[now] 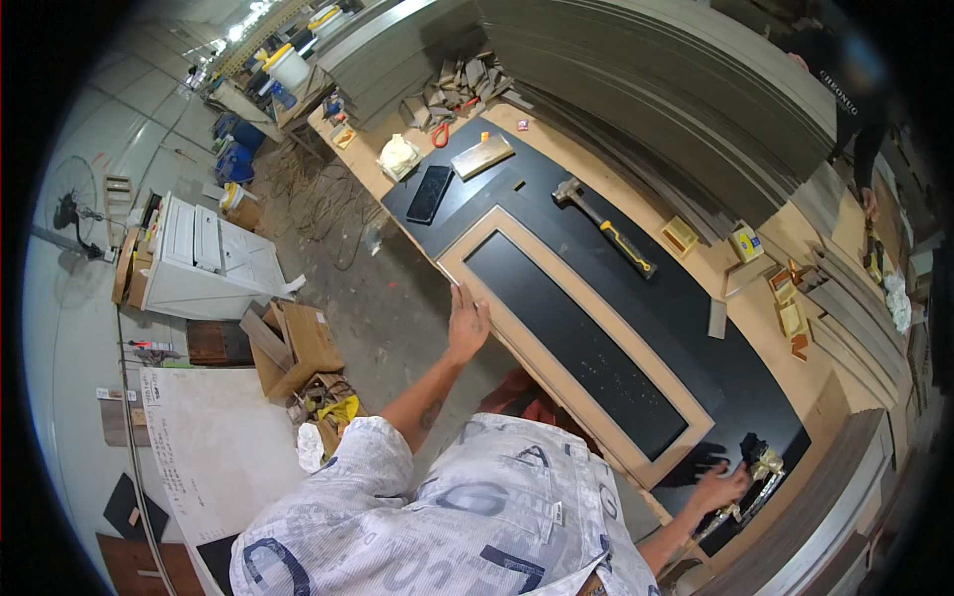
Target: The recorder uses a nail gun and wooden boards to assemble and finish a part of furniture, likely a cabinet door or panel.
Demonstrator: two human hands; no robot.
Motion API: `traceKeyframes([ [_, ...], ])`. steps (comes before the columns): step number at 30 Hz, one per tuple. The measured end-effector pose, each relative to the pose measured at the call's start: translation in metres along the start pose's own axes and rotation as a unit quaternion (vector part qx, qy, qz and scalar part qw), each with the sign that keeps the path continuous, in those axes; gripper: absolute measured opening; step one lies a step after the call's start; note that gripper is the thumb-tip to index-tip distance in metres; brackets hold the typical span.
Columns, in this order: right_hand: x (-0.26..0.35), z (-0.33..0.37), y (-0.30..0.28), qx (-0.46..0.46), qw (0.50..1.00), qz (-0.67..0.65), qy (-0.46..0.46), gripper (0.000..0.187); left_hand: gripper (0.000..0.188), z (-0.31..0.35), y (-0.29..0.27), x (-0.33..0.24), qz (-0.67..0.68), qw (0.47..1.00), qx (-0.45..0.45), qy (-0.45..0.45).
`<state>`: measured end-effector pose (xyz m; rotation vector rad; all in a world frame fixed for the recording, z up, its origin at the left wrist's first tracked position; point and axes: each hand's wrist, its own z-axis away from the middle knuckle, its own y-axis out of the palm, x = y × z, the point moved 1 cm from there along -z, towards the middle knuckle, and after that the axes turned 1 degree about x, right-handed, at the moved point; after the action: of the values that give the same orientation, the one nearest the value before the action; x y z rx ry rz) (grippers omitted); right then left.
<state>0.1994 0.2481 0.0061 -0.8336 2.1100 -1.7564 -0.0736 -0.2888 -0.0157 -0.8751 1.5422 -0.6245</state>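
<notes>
Shirt (497, 507), then frame (598, 321) between hands (467, 328) (720, 489)

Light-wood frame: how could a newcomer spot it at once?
Find the large black sheet on the workbench. Along its near side lies the frame, the left hand at one edge. Unlike the hammer beyond, it's a pale rectangle around black.

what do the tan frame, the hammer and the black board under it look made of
Tan frame: wood or fibreboard, apparently unfinished, given its matte, pale face.
Hammer: probably metal head, dull grey; yellow-and-black grip looks like plastic or rubber.
Black board: smooth, dark coating with a faint sheen; core material unclear.
</notes>
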Motion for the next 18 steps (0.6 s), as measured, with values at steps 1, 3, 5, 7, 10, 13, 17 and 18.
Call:
traceKeyframes([
  [1, 0.014, 0.015, 0.001, 0.028, 0.997, -0.077, -0.010, 0.044, 0.072, 0.003, 0.005, -0.001, 0.001, 1.000, -0.001, 0.005],
  [3, 0.051, 0.047, 0.000, 0.097, 0.977, -0.187, -0.038, 0.047, 0.073, 0.004, 0.011, 0.012, -0.015, 0.999, 0.016, -0.038],
  [5, 0.086, 0.069, -0.009, 0.128, 0.972, -0.194, -0.046, 0.052, 0.075, -0.002, 0.010, 0.009, 0.051, 0.992, 0.024, -0.114],
  [7, 0.094, 0.076, -0.016, 0.122, 0.974, -0.188, -0.036, 0.055, 0.082, -0.005, 0.004, -0.025, 0.195, 0.944, 0.027, -0.265],
  [10, 0.097, 0.070, -0.020, 0.115, 0.974, -0.190, -0.046, 0.061, 0.084, -0.020, -0.013, -0.058, 0.349, 0.861, -0.023, -0.370],
  [13, 0.103, 0.058, -0.026, 0.173, 0.946, -0.273, 0.007, 0.060, 0.078, -0.033, -0.017, -0.057, 0.409, 0.818, -0.066, -0.399],
  [17, 0.104, 0.051, -0.024, 0.199, 0.954, -0.223, 0.020, 0.060, 0.064, -0.052, -0.021, -0.043, 0.481, 0.797, -0.066, -0.359],
  [18, 0.104, 0.052, -0.020, 0.193, 0.962, -0.194, 0.014, 0.060, 0.056, -0.053, -0.022, -0.040, 0.494, 0.771, -0.072, -0.395],
])
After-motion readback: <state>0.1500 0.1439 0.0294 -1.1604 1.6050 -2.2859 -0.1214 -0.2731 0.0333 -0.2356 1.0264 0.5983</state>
